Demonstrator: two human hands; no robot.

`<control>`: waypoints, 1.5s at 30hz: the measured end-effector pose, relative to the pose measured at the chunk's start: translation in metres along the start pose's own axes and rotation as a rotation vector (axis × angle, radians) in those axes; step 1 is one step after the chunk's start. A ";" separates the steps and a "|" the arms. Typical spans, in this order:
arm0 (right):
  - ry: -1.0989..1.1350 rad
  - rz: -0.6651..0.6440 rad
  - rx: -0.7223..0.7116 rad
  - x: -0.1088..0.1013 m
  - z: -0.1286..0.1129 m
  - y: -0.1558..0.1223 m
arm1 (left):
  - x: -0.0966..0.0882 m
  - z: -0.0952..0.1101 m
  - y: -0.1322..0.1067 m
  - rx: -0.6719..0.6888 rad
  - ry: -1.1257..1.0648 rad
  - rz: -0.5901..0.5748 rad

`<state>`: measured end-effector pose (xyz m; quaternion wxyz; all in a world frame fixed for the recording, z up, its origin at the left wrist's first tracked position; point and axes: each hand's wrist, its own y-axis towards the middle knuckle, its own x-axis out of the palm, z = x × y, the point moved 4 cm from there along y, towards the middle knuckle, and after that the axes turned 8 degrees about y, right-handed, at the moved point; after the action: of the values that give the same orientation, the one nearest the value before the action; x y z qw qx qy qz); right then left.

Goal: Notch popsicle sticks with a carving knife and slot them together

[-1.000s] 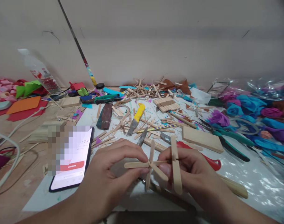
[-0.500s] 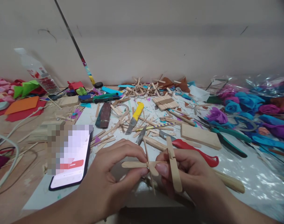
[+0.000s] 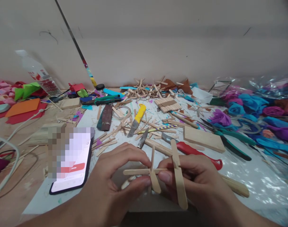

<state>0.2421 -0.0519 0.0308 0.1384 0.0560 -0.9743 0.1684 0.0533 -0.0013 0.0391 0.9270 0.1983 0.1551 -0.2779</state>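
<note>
Between my hands is a small assembly of popsicle sticks (image 3: 181, 189): one lengthwise stick runs left to right, with two others crossing it. My left hand (image 3: 120, 176) pinches the left crossing stick between thumb and fingertips near the joint. My right hand (image 3: 193, 176) grips the lengthwise stick near the right crossing stick, its thumb pressed on the near side. A notch shows in the right crossing stick. Just beyond my right hand lies a red-handled knife (image 3: 201, 152). A phone (image 3: 74, 164) lies left of my left hand, its screen lit and partly blurred out.
Behind the hands lie a yellow box cutter (image 3: 139, 114), a pencil (image 3: 158, 128), green-handled pliers (image 3: 235, 145), a wood block (image 3: 203, 138) and a bundle of popsicle sticks (image 3: 167, 104). Coloured crepe paper (image 3: 248, 102) is at right, a plastic bottle (image 3: 41, 74) at left.
The stick assembly has turned slightly between my hands, so the two crossing sticks now show more of their broad sides. My fingers still hold it at about the same place.
</note>
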 end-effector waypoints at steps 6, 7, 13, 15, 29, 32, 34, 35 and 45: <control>-0.023 0.023 0.041 -0.005 0.006 -0.001 | -0.001 0.001 0.001 -0.002 0.007 0.020; -0.039 0.023 0.034 -0.005 0.006 -0.001 | -0.001 0.001 0.001 -0.001 0.008 0.025; -0.097 0.059 0.001 -0.005 0.004 0.000 | -0.002 0.003 0.003 0.029 0.024 0.067; -0.085 0.058 0.005 -0.005 0.005 -0.001 | -0.002 0.004 0.005 0.034 0.031 0.071; -0.018 0.061 0.003 -0.006 0.005 0.001 | -0.001 0.003 0.003 -0.043 0.043 0.074; 0.024 0.038 0.004 -0.005 0.008 0.004 | -0.002 0.003 0.002 -0.061 0.068 0.061; 0.044 -0.009 -0.018 -0.006 0.009 0.006 | -0.003 0.003 0.002 -0.062 0.080 0.059; 0.050 -0.024 -0.026 -0.007 0.010 0.007 | -0.003 0.003 0.002 -0.060 0.084 0.059; 0.197 -0.096 0.144 -0.011 0.027 0.010 | 0.002 0.007 0.005 0.094 -0.011 0.061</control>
<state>0.2446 -0.0508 -0.0001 0.2371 0.0956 -0.9375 0.2360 0.0593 -0.0017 0.0454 0.9256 0.2445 0.1306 -0.2577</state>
